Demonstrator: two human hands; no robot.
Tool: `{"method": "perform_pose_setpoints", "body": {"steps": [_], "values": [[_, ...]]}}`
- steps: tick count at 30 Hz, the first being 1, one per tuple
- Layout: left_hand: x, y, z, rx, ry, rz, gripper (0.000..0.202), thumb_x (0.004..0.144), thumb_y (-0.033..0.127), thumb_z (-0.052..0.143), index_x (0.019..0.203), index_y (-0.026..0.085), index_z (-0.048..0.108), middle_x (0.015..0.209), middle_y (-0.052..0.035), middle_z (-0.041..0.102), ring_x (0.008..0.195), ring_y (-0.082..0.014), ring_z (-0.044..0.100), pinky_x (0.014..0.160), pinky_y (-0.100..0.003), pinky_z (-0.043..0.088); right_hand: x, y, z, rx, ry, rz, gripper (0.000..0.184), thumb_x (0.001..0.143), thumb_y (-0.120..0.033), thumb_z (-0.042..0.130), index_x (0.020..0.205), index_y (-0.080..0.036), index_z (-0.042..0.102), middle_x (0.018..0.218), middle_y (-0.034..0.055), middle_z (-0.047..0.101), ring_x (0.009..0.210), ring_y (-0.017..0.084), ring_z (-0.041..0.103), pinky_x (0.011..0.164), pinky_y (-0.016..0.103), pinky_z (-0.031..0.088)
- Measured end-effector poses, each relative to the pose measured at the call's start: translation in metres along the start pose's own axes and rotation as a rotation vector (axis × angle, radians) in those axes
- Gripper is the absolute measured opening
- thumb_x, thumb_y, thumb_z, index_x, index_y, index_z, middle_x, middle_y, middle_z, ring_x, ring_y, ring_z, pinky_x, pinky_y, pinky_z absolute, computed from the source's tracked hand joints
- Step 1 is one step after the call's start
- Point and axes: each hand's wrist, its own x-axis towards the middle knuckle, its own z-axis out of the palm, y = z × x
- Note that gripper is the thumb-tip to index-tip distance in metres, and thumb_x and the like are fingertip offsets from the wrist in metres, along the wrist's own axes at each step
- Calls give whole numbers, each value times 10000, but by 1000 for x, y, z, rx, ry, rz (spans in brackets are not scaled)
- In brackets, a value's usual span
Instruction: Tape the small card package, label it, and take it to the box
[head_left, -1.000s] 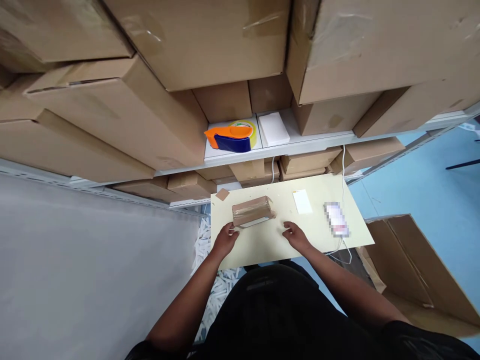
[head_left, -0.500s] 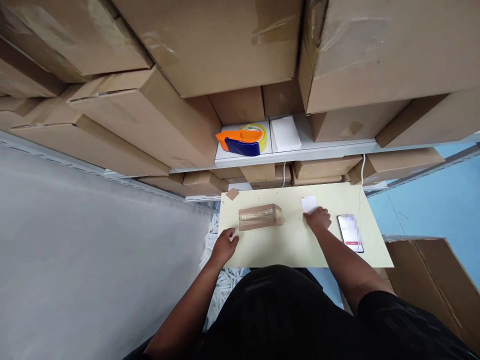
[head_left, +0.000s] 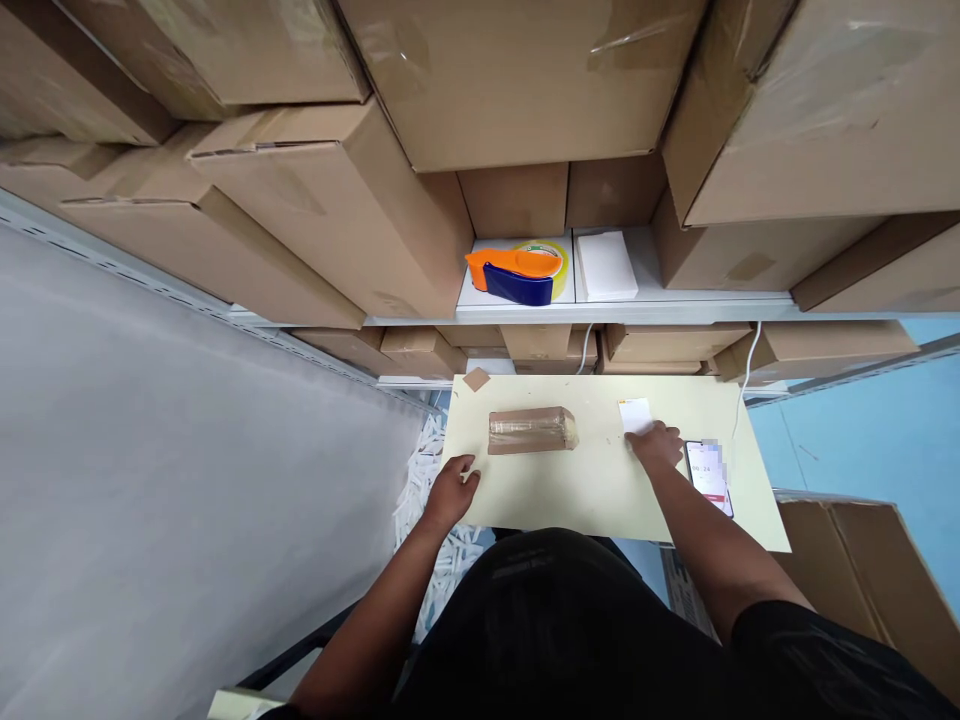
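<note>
My left hand point(head_left: 451, 494) hovers by the left edge of the table, just below and left of a taped package, with its thumb and fingers apart and nothing between them. The brown cardboard package point(head_left: 527, 431) is long and narrow, wrapped in clear tape, with a rough, tape-covered right end. My right hand point(head_left: 657, 446) has its fingers curled over the lower edge of a small white label point(head_left: 635, 412) with a yellow mark at its top left. Part of that label is hidden by the hand. A lit phone point(head_left: 706, 474) lies to the right.
The pale yellow table point(head_left: 570, 500) stands against shelving packed with cardboard boxes point(head_left: 525, 90). On the shelf sit an orange and blue tape dispenser point(head_left: 517, 275) and a stack of white paper point(head_left: 606, 265). A cardboard scrap point(head_left: 476, 379) lies at the back left; a white cable point(head_left: 748, 375) hangs at right.
The view has shifted slightly, so the shelf and table things appear further right. Both hands keep nearly the same pose, the right one still at the label.
</note>
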Motion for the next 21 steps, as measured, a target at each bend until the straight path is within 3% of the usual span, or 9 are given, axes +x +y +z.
{"method": "perform_pose_setpoints", "body": {"steps": [4, 6, 9, 12, 16, 19, 21], "values": [[1, 0, -5, -16, 55, 52, 269, 883, 314, 574, 1101, 208, 692, 1075, -73, 691, 976, -216, 691, 850, -361, 595, 4, 2, -1, 19, 9, 47, 648, 725, -434, 751, 1288, -175, 563, 1375, 257, 522, 1321, 435, 499, 982, 528, 479], [0, 8, -9, -29, 90, 99, 245, 892, 306, 565, 1081, 214, 691, 1048, -62, 690, 939, -202, 692, 834, -348, 596, 3, 6, -1, 30, -12, 47, 533, 735, -379, 731, 1214, -181, 607, 1295, 232, 595, 1251, 416, 564, 920, 491, 504], [-6, 30, -13, -35, 119, 211, 225, 923, 284, 542, 1086, 221, 684, 1032, -51, 690, 910, -186, 684, 851, -338, 585, -4, 15, -2, 63, -71, 5, 290, 798, -323, 653, 1065, -209, 659, 1059, 131, 708, 1001, 306, 684, 775, 374, 516], [-14, 62, -9, -33, 34, 352, 228, 959, 272, 519, 1109, 229, 684, 1052, -56, 694, 941, -185, 672, 911, -347, 564, -14, 28, 1, 84, -90, -56, 192, 882, -333, 562, 989, -226, 679, 924, 72, 725, 851, 239, 688, 690, 314, 480], [-18, 108, 21, 5, -268, 425, 260, 974, 280, 513, 1135, 249, 715, 1126, -73, 712, 1052, -211, 667, 991, -361, 538, -21, 41, 6, 80, -68, -131, 243, 933, -353, 505, 990, -222, 702, 947, 78, 719, 899, 244, 672, 740, 319, 477], [-10, 137, 62, 80, -511, 470, 266, 957, 280, 543, 1141, 252, 734, 1113, -66, 729, 1074, -226, 665, 993, -356, 527, -16, 40, 9, 84, -27, -164, 362, 924, -425, 547, 1185, -207, 670, 1176, 118, 676, 1048, 265, 643, 858, 340, 491], [2, 151, 96, 133, -597, 504, 258, 943, 279, 565, 1131, 241, 739, 1096, -63, 733, 1054, -231, 669, 956, -349, 532, -10, 35, 11, 85, -13, -198, 437, 894, -448, 592, 1249, -199, 647, 1288, 142, 611, 1141, 291, 604, 938, 367, 486]]}}
